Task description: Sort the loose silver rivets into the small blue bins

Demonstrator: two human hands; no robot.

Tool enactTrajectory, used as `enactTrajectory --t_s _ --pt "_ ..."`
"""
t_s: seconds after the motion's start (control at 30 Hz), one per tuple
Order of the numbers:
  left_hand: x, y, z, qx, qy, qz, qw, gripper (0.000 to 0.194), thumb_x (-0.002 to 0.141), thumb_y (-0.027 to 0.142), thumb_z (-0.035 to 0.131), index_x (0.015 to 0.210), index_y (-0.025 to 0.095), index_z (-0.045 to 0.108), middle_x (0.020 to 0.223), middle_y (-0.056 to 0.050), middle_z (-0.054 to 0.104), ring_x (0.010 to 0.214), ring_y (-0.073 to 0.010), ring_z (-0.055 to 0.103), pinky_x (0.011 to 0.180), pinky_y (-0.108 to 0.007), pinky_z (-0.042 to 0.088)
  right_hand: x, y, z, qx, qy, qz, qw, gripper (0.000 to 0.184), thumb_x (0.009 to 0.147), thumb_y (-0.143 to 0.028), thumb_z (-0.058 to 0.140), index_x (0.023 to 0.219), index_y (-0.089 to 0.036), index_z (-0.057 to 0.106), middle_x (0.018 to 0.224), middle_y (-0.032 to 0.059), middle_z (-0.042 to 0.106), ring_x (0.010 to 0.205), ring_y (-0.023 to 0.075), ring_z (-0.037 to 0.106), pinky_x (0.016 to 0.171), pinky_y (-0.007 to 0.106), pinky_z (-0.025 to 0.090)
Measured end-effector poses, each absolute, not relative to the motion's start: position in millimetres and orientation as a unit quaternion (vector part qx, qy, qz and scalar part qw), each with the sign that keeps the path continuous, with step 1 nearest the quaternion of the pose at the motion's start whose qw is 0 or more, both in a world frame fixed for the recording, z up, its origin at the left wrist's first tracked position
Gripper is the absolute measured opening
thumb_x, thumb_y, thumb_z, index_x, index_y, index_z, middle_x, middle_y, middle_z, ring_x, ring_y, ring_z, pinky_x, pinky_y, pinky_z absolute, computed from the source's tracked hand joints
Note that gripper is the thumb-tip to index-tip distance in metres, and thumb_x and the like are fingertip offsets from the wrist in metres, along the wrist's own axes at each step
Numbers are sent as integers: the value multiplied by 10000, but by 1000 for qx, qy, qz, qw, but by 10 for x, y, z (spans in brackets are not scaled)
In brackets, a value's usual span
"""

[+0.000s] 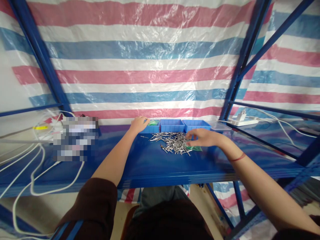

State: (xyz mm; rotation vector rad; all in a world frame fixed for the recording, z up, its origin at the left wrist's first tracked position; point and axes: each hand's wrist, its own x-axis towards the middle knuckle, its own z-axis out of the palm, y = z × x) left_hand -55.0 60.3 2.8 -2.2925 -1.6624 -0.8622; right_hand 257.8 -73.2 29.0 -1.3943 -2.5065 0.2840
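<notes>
A heap of small silvery metal pieces (175, 141), looking like blind rivets, lies on the blue tabletop (155, 163). One loose piece (143, 136) lies apart on the left. Over the heap's right edge hovers my right hand (206, 137), its fingers curved and apart, with nothing visible in them. Beneath it, a green plastic bag (196, 148) shows in part. My left hand (140, 124) is at the left blue bin (153, 129), fingers stretched over its rim and partly hidden. Inside that bin is green material (153, 122).
A middle blue bin (172, 126) and a right blue bin (197, 124) stand along the back. A clear lid-like sheet (220, 125) lies beside them. White cables (42, 166) run across the left side; a power strip (243, 120) sits at right. Blue posts (246, 56) frame the table.
</notes>
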Motion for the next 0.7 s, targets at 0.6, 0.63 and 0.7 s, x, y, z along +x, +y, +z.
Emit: enactTrajectory --t_s 0.6,0.63,0.7 --pt "-520 639 -8 -791 -524 -302 95 380 856 476 414 995 230 667 1092 -88 609 1073 -264 516 940 -405 391 2725 -705 215 -454 -888 -58 44 160 740 -203 531 686 -217 682 740 58 695 706 200 633 636 271 408" --pt "-520 637 -9 -791 -525 -301 94 380 855 478 415 993 230 668 1091 -89 609 1073 -265 514 937 -405 391 2735 -694 233 -457 -885 -69 54 162 749 -208 532 700 -218 686 754 64 698 723 205 636 647 273 411" --pt "-519 633 -9 -792 -525 -299 89 375 853 477 423 991 229 669 1089 -87 608 1072 -264 510 940 -401 388 2759 -660 263 -459 -881 -85 72 170 770 -223 528 751 -216 697 796 79 704 763 216 640 670 281 420"
